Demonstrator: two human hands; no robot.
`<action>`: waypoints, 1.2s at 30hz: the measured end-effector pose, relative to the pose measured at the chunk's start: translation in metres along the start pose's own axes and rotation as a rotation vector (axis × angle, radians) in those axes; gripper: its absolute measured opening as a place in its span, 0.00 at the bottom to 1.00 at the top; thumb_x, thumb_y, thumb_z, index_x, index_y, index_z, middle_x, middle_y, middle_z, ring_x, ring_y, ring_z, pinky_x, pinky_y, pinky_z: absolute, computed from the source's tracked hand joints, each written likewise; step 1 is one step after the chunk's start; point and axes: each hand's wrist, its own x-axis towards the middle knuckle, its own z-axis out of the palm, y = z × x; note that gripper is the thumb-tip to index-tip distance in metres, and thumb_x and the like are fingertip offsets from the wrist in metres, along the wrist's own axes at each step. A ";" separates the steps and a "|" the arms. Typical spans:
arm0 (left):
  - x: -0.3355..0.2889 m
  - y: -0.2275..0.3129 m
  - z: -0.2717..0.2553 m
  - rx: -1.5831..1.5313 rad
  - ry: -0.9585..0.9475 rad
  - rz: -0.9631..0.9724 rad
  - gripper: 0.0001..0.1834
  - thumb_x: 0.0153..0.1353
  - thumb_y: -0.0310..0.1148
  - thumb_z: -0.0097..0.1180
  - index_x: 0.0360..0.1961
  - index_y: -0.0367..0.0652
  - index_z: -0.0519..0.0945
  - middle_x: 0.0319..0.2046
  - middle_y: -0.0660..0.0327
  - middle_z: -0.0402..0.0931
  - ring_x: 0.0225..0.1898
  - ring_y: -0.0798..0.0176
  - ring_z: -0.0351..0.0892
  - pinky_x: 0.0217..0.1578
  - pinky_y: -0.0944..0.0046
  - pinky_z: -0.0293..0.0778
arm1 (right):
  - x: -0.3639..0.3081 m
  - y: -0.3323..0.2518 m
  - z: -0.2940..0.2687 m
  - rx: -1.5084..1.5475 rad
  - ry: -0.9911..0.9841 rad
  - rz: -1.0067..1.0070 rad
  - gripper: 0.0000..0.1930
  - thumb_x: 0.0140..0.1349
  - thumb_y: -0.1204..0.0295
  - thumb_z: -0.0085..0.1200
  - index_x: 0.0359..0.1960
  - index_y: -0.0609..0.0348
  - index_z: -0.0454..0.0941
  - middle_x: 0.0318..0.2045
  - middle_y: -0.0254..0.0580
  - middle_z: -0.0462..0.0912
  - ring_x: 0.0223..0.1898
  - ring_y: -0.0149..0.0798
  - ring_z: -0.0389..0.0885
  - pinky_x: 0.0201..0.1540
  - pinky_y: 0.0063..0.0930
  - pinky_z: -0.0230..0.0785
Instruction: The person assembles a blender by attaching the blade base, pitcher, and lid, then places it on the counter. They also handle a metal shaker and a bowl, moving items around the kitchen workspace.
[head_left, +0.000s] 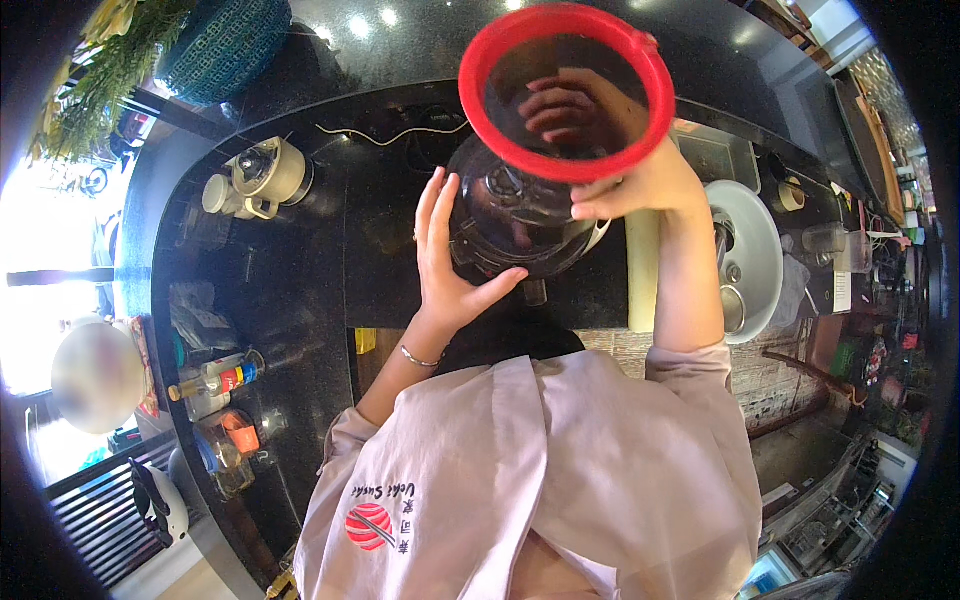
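My right hand (675, 185) holds up a round piece with a thick red rim (570, 166) and a dark see-through middle. Behind that middle its fingers show, curled; whether it is mesh or clear plastic I cannot tell. Below, partly covered by the red-rimmed piece, a round glossy black appliance (520, 235) stands on the dark counter. Against its left side lies my left hand (448, 275), the fingers stretched upward and the thumb spread along the near edge.
On the left counter are a cream pot (272, 175) with a glass lid, a white cup (217, 194) and bottles (228, 375). A pale board (642, 280) and a large metal basin (765, 260) lie to the right. A white cable (385, 141) runs behind; a blue basket (228, 55) stands far left.
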 end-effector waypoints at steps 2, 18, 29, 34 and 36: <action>-0.002 0.001 -0.002 0.013 0.017 -0.009 0.62 0.38 0.50 0.79 0.71 0.36 0.59 0.70 0.41 0.54 0.70 0.40 0.57 0.68 0.47 0.57 | 0.008 0.006 -0.001 -0.032 -0.057 -0.048 0.59 0.34 0.70 0.77 0.70 0.67 0.52 0.63 0.55 0.69 0.61 0.48 0.75 0.64 0.41 0.68; 0.004 -0.002 0.003 -0.040 -0.054 -0.075 0.55 0.41 0.48 0.75 0.70 0.41 0.64 0.70 0.44 0.53 0.70 0.42 0.58 0.67 0.46 0.57 | -0.024 0.007 -0.007 0.076 0.009 0.240 0.57 0.40 0.82 0.73 0.73 0.63 0.50 0.65 0.44 0.69 0.53 0.36 0.81 0.43 0.29 0.84; 0.012 -0.042 -0.006 -0.380 -0.193 -0.206 0.39 0.65 0.42 0.53 0.73 0.35 0.57 0.72 0.46 0.57 0.73 0.48 0.56 0.71 0.53 0.50 | -0.068 -0.016 0.093 0.034 0.648 0.171 0.52 0.42 0.82 0.74 0.69 0.66 0.54 0.58 0.47 0.72 0.56 0.36 0.73 0.50 0.26 0.79; 0.028 -0.041 0.002 -0.581 -0.162 -0.246 0.33 0.71 0.38 0.43 0.73 0.36 0.57 0.73 0.47 0.56 0.74 0.52 0.54 0.72 0.56 0.47 | -0.088 0.009 0.104 -0.348 0.587 0.014 0.55 0.37 0.70 0.81 0.66 0.70 0.55 0.61 0.50 0.69 0.56 0.42 0.77 0.53 0.35 0.75; 0.024 -0.038 0.002 -0.610 -0.157 -0.235 0.33 0.69 0.38 0.46 0.72 0.37 0.58 0.73 0.45 0.54 0.75 0.51 0.52 0.72 0.55 0.47 | -0.099 0.026 0.077 -0.332 0.434 0.044 0.59 0.35 0.66 0.82 0.68 0.69 0.54 0.63 0.48 0.69 0.57 0.41 0.75 0.55 0.36 0.72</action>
